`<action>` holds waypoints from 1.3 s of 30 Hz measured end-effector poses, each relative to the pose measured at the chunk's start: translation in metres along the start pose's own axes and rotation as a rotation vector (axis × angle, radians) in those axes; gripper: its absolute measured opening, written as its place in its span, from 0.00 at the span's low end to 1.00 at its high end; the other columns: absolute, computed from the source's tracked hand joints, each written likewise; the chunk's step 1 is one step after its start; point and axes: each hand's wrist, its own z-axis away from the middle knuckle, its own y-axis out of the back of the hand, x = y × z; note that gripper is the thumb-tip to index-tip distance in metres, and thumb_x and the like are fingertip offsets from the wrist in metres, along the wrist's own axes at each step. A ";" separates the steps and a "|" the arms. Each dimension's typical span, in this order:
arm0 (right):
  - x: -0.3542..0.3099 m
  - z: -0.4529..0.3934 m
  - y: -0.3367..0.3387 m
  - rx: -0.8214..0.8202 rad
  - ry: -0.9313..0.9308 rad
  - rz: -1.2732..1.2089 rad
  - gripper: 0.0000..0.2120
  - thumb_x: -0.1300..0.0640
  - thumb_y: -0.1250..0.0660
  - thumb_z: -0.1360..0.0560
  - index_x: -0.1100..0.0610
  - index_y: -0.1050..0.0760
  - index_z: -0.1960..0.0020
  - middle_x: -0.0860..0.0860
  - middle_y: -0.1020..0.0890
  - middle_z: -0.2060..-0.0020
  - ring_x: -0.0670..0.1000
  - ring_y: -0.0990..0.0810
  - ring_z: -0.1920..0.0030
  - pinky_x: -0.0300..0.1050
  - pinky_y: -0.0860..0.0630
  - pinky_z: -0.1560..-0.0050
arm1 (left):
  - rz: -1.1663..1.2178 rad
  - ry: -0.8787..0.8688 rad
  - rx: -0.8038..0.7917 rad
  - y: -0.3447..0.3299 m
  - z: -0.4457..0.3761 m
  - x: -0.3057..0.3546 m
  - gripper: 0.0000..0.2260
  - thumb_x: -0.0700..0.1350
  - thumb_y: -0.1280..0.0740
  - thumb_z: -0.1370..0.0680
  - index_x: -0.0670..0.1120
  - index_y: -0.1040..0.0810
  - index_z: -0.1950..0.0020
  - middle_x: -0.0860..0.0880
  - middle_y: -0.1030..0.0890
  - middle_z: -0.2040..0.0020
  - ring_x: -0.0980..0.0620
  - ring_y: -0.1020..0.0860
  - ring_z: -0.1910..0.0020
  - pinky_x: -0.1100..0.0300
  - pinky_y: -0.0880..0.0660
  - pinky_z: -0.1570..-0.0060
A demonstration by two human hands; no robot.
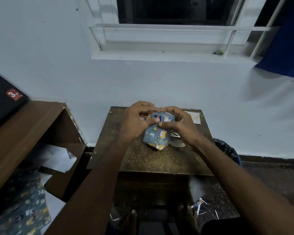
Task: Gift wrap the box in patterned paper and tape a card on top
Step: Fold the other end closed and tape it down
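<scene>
A small box (157, 134) wrapped in blue paper with cartoon animals stands tilted on the dark wooden table (143, 160). My left hand (136, 122) grips its upper left side, thumb pressed across the top face. My right hand (180, 126) holds the upper right side with fingers curled over the top edge. A white card (194, 118) with yellow writing lies at the table's far right corner. A roll of clear tape (176, 142) sits just right of the box, partly hidden under my right hand.
A brown shelf unit (32, 126) stands to the left, with loose patterned paper (24, 212) and white sheets (58, 160) inside. A black bin (227, 150) sits right of the table. Paper scraps (202, 207) lie on the floor by my feet.
</scene>
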 end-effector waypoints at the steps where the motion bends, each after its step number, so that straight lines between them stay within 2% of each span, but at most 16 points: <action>1: 0.000 0.000 0.000 0.002 0.001 0.010 0.21 0.69 0.22 0.30 0.58 0.19 0.39 0.58 0.14 0.43 0.62 0.15 0.42 0.65 0.18 0.40 | -0.023 -0.023 0.012 0.000 -0.001 0.000 0.16 0.42 0.18 0.29 0.52 0.11 0.42 0.53 0.16 0.42 0.58 0.17 0.43 0.57 0.17 0.49; 5: -0.003 0.000 0.001 0.005 -0.004 0.054 0.21 0.68 0.21 0.30 0.57 0.18 0.40 0.55 0.13 0.45 0.59 0.14 0.44 0.63 0.18 0.42 | -0.060 -0.085 0.068 -0.001 0.000 0.002 0.08 0.44 0.19 0.27 0.50 0.10 0.48 0.55 0.13 0.47 0.57 0.15 0.46 0.51 0.17 0.50; 11: -0.004 0.001 0.000 0.004 -0.014 0.081 0.20 0.67 0.21 0.30 0.55 0.18 0.40 0.54 0.13 0.46 0.58 0.14 0.45 0.58 0.17 0.47 | -0.120 -0.101 0.103 -0.002 0.001 0.008 0.04 0.45 0.21 0.24 0.49 0.10 0.49 0.56 0.12 0.49 0.59 0.15 0.50 0.55 0.17 0.55; 13: -0.005 0.001 0.000 -0.002 -0.024 0.088 0.20 0.67 0.21 0.30 0.54 0.17 0.40 0.53 0.13 0.46 0.58 0.14 0.45 0.61 0.17 0.45 | -0.069 -0.039 0.124 -0.003 0.000 0.010 0.05 0.44 0.22 0.23 0.47 0.10 0.48 0.54 0.12 0.51 0.59 0.14 0.51 0.57 0.16 0.53; 17: -0.006 0.001 0.001 -0.011 -0.031 0.098 0.21 0.68 0.22 0.31 0.52 0.17 0.41 0.53 0.13 0.46 0.58 0.14 0.45 0.64 0.18 0.44 | 0.093 0.250 0.210 0.000 -0.002 0.016 0.05 0.45 0.24 0.22 0.46 0.11 0.48 0.55 0.12 0.54 0.60 0.14 0.54 0.67 0.19 0.54; 21: -0.004 0.001 0.001 0.005 -0.080 0.066 0.21 0.68 0.21 0.31 0.53 0.16 0.41 0.51 0.13 0.46 0.55 0.13 0.46 0.60 0.17 0.45 | 0.131 0.423 0.257 0.007 -0.003 0.003 0.06 0.44 0.26 0.20 0.44 0.12 0.46 0.51 0.11 0.58 0.54 0.12 0.56 0.64 0.17 0.56; 24: -0.003 -0.001 0.000 0.039 -0.125 0.000 0.21 0.67 0.21 0.31 0.54 0.16 0.40 0.52 0.12 0.46 0.56 0.13 0.45 0.58 0.17 0.45 | -0.040 0.436 0.176 0.010 0.000 -0.001 0.06 0.39 0.27 0.19 0.42 0.12 0.45 0.49 0.12 0.56 0.54 0.13 0.58 0.72 0.21 0.59; 26: -0.003 -0.002 0.001 0.071 -0.146 -0.040 0.20 0.67 0.22 0.30 0.55 0.17 0.40 0.54 0.12 0.46 0.56 0.13 0.47 0.54 0.16 0.49 | -0.141 0.405 0.122 0.009 0.002 0.001 0.07 0.35 0.28 0.21 0.42 0.12 0.46 0.49 0.12 0.54 0.59 0.16 0.58 0.79 0.26 0.61; 28: -0.002 -0.003 0.002 0.110 -0.165 -0.110 0.19 0.67 0.24 0.29 0.57 0.18 0.40 0.57 0.13 0.45 0.54 0.14 0.51 0.49 0.18 0.54 | -0.188 0.395 0.091 0.007 0.001 0.004 0.08 0.32 0.27 0.22 0.42 0.11 0.47 0.49 0.12 0.55 0.62 0.17 0.59 0.80 0.28 0.62; 32: -0.002 -0.007 0.006 0.190 -0.222 -0.256 0.12 0.64 0.26 0.26 0.58 0.18 0.43 0.57 0.13 0.49 0.56 0.15 0.50 0.54 0.18 0.47 | -0.187 0.433 0.084 0.007 0.000 0.003 0.06 0.35 0.21 0.28 0.45 0.11 0.54 0.55 0.16 0.65 0.70 0.21 0.70 0.77 0.26 0.64; 35: -0.003 -0.010 0.008 0.264 -0.268 -0.368 0.08 0.62 0.26 0.26 0.57 0.19 0.47 0.56 0.14 0.51 0.57 0.16 0.50 0.59 0.18 0.41 | -0.224 0.424 0.088 0.010 0.000 0.001 0.09 0.38 0.20 0.28 0.52 0.12 0.60 0.59 0.17 0.68 0.67 0.20 0.69 0.65 0.18 0.56; 37: -0.005 -0.011 0.009 0.311 -0.298 -0.434 0.10 0.61 0.26 0.26 0.59 0.20 0.45 0.57 0.15 0.49 0.59 0.16 0.49 0.61 0.18 0.39 | -0.266 0.405 0.040 0.012 0.000 0.000 0.09 0.38 0.23 0.25 0.53 0.11 0.55 0.61 0.17 0.66 0.68 0.19 0.65 0.70 0.20 0.56; 38: -0.006 -0.011 0.009 0.323 -0.312 -0.455 0.12 0.61 0.26 0.25 0.60 0.20 0.43 0.58 0.16 0.48 0.59 0.16 0.48 0.61 0.18 0.39 | -0.303 0.391 0.003 0.013 0.000 -0.001 0.10 0.37 0.25 0.24 0.53 0.11 0.52 0.60 0.16 0.64 0.66 0.18 0.63 0.68 0.20 0.54; 39: -0.007 -0.010 0.010 0.333 -0.323 -0.470 0.14 0.60 0.26 0.25 0.62 0.20 0.40 0.59 0.16 0.47 0.59 0.16 0.48 0.61 0.17 0.41 | -0.333 0.369 -0.039 0.014 0.001 -0.003 0.13 0.36 0.27 0.23 0.53 0.11 0.49 0.59 0.14 0.62 0.61 0.16 0.61 0.62 0.17 0.52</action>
